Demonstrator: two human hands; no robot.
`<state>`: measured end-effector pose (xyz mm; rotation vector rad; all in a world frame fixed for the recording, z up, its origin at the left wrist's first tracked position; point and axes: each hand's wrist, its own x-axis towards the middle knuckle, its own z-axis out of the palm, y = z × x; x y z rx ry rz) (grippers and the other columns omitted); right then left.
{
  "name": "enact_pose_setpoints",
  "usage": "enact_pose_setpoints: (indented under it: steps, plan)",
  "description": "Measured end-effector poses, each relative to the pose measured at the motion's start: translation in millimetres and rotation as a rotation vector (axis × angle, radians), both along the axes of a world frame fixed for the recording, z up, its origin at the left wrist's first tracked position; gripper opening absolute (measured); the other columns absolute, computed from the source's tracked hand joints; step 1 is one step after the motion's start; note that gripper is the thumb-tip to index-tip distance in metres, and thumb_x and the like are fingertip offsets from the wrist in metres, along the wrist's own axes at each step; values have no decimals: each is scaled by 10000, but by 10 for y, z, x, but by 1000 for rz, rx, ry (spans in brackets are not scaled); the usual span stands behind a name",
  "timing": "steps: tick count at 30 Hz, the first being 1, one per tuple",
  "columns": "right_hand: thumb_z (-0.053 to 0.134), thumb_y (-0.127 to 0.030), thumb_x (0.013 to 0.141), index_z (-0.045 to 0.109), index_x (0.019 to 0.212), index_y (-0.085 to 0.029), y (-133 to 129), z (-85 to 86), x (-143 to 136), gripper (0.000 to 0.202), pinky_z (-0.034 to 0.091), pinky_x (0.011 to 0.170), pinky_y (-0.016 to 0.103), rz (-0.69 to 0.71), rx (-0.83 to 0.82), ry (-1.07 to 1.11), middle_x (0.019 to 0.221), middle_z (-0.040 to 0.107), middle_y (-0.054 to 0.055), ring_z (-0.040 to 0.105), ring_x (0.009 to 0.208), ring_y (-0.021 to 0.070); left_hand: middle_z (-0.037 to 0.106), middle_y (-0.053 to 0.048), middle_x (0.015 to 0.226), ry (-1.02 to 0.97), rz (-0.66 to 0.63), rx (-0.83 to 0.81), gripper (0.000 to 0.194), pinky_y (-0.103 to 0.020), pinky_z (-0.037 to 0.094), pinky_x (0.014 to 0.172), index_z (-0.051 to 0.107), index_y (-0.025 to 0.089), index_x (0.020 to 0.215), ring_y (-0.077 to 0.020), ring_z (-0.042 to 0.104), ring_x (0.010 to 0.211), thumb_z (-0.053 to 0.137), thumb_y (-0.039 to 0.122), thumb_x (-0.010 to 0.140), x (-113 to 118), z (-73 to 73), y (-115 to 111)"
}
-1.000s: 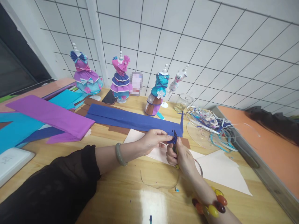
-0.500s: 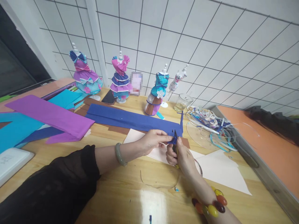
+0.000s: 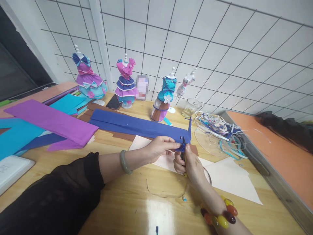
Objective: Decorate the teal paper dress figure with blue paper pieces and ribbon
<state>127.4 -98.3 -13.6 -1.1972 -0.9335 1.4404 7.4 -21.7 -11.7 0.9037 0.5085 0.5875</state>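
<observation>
Near the middle of the table, my left hand (image 3: 160, 148) pinches a small dark blue paper piece (image 3: 180, 146). My right hand (image 3: 189, 161) is closed round scissors (image 3: 183, 153) with dark and yellow handles, their blade tips pointing up at the blue piece. My right thumb also rests against that piece. Just behind both hands lies a long folded blue paper strip (image 3: 137, 125). White paper sheets (image 3: 234, 178) lie beneath and to the right of my hands. A thin brown cord (image 3: 168, 196) curves across the table below them.
Dressed mini mannequins (image 3: 126, 85) stand along the wall, beside a glass cup (image 3: 192, 107). Ribbon scraps (image 3: 215, 124) are heaped at the right, near an orange-topped box (image 3: 274, 140). Purple paper (image 3: 53, 122) and a white device (image 3: 14, 171) lie at the left.
</observation>
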Motion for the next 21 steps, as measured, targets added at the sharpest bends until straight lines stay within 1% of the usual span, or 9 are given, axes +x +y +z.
enact_pose_setpoints:
  steps: [7,13,21]
  plan:
    - [280,-618,835,328,490,-200,10,-19,29,544,130,382,220,20,-9,-1,389,225,-78,190,341,55,551,0,669,-8,-2,29,265,-286,362,689,571,121,655,-115,536,690,738,317,593,-1,-21,23]
    - [299,-621,827,318,485,-202,9,-9,33,541,126,383,221,28,-13,4,383,227,-77,187,340,54,546,3,664,-2,-4,42,265,-283,355,679,567,122,646,-115,529,689,735,321,595,2,-9,32]
    - [273,-624,834,320,488,-202,11,-18,28,547,134,380,217,29,0,-4,382,229,-76,187,341,55,552,3,667,-16,-12,35,276,-289,355,685,563,122,649,-118,533,692,740,324,587,3,-25,35]
